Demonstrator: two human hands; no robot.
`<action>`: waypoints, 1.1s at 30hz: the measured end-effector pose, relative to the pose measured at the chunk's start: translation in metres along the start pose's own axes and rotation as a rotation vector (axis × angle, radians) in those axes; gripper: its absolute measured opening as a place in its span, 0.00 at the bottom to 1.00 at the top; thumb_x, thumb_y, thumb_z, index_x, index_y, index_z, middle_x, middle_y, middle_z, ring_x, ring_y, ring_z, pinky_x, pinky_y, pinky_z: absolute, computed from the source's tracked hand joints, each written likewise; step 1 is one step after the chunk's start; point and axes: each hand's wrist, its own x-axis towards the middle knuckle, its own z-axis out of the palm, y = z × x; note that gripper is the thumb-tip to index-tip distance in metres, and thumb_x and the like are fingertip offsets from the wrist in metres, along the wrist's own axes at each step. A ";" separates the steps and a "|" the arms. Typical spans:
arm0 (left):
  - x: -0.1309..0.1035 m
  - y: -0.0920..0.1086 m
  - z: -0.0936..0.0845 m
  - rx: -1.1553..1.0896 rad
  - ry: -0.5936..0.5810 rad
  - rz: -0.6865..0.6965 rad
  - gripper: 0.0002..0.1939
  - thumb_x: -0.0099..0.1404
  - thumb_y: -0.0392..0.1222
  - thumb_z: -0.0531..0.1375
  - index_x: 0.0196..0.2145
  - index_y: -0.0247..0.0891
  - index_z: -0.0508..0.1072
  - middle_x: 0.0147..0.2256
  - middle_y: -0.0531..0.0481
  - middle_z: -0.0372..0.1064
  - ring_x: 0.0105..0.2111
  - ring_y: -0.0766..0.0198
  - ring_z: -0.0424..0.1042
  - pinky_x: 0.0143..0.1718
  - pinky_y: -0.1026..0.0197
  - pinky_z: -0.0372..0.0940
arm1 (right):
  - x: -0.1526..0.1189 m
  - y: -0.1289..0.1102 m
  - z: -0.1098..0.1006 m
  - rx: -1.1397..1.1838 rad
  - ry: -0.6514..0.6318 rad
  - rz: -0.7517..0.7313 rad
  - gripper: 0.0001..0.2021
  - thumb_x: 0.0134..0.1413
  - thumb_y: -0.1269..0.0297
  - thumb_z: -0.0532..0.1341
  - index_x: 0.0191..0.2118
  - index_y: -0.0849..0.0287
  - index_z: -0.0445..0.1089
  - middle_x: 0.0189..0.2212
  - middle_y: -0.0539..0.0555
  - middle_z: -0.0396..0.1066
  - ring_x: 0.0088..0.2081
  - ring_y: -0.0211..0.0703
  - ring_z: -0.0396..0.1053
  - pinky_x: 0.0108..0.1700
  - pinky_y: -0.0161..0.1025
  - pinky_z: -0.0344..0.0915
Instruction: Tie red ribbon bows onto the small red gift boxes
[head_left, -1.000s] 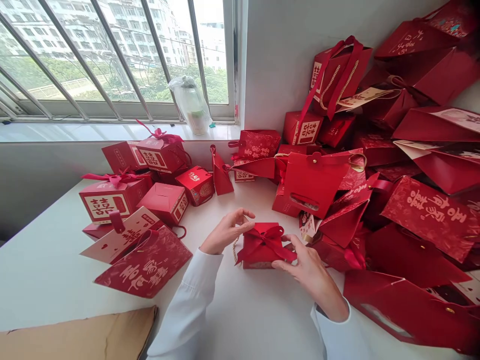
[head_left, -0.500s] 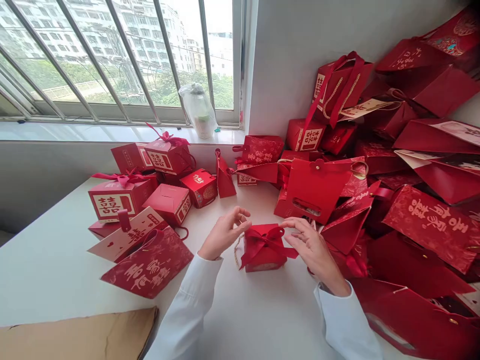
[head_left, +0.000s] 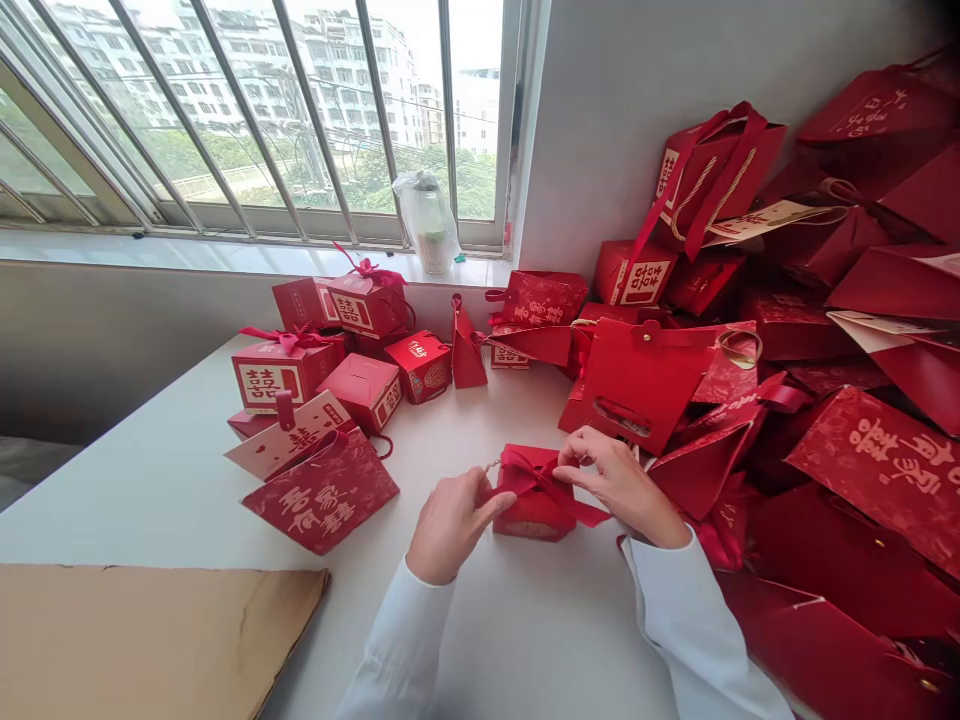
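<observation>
A small red gift box (head_left: pixel 529 522) stands upright on the white table in front of me, with a dark red ribbon bow (head_left: pixel 538 478) tied on its top. At the box's left side, my left hand (head_left: pixel 455 522) has thumb and fingers closed on the left part of the ribbon. My right hand (head_left: pixel 619 482) pinches the bow's right loop between thumb and fingertips. One ribbon tail hangs off to the right, below the right hand. A bit of twisted cord handle shows at the box's back left; the rest is hidden behind my left hand.
Several red boxes (head_left: pixel 360 390) and folded bags stand at the left. A large heap of red gift bags (head_left: pixel 870 440) fills the right side against the wall. Brown cardboard (head_left: pixel 150 640) lies at the near left. A plastic-wrapped cup (head_left: pixel 431 225) stands on the windowsill.
Both hands have come in from beside the box and closed on the ribbon bow, the left one lower than before. My view has shifted slightly left.
</observation>
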 end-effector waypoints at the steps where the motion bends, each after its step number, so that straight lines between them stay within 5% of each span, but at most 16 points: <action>1: 0.000 0.000 0.003 -0.039 0.024 0.013 0.18 0.60 0.52 0.53 0.20 0.40 0.55 0.21 0.55 0.59 0.23 0.65 0.56 0.25 0.65 0.47 | 0.000 0.001 -0.001 0.005 0.004 0.002 0.10 0.54 0.61 0.58 0.24 0.58 0.67 0.29 0.48 0.65 0.32 0.37 0.63 0.35 0.34 0.57; 12: -0.011 -0.007 0.020 -0.430 0.090 -0.003 0.16 0.60 0.51 0.55 0.21 0.37 0.61 0.19 0.56 0.57 0.22 0.69 0.55 0.24 0.68 0.51 | 0.008 0.011 0.005 0.026 0.054 0.108 0.19 0.50 0.50 0.60 0.18 0.59 0.63 0.19 0.46 0.61 0.22 0.34 0.57 0.26 0.32 0.51; 19: -0.018 -0.007 0.031 -0.489 0.114 -0.049 0.18 0.59 0.51 0.56 0.20 0.37 0.58 0.18 0.57 0.56 0.21 0.70 0.54 0.23 0.67 0.50 | 0.010 0.010 -0.002 -0.072 0.068 -0.094 0.23 0.61 0.54 0.50 0.18 0.59 0.63 0.17 0.47 0.60 0.22 0.35 0.57 0.26 0.34 0.52; 24: -0.019 -0.004 0.035 -0.512 0.152 -0.063 0.18 0.59 0.51 0.56 0.21 0.38 0.59 0.18 0.57 0.55 0.21 0.70 0.53 0.23 0.67 0.50 | -0.006 0.007 -0.007 -0.181 0.021 -0.148 0.17 0.64 0.60 0.48 0.34 0.56 0.73 0.34 0.51 0.70 0.33 0.38 0.68 0.35 0.35 0.61; 33: -0.023 -0.014 0.044 -0.503 0.162 -0.071 0.18 0.60 0.53 0.56 0.21 0.38 0.58 0.20 0.57 0.55 0.23 0.69 0.55 0.24 0.67 0.51 | -0.040 0.022 0.022 -0.276 0.074 -0.124 0.25 0.64 0.52 0.42 0.54 0.62 0.63 0.46 0.61 0.64 0.47 0.49 0.65 0.45 0.45 0.67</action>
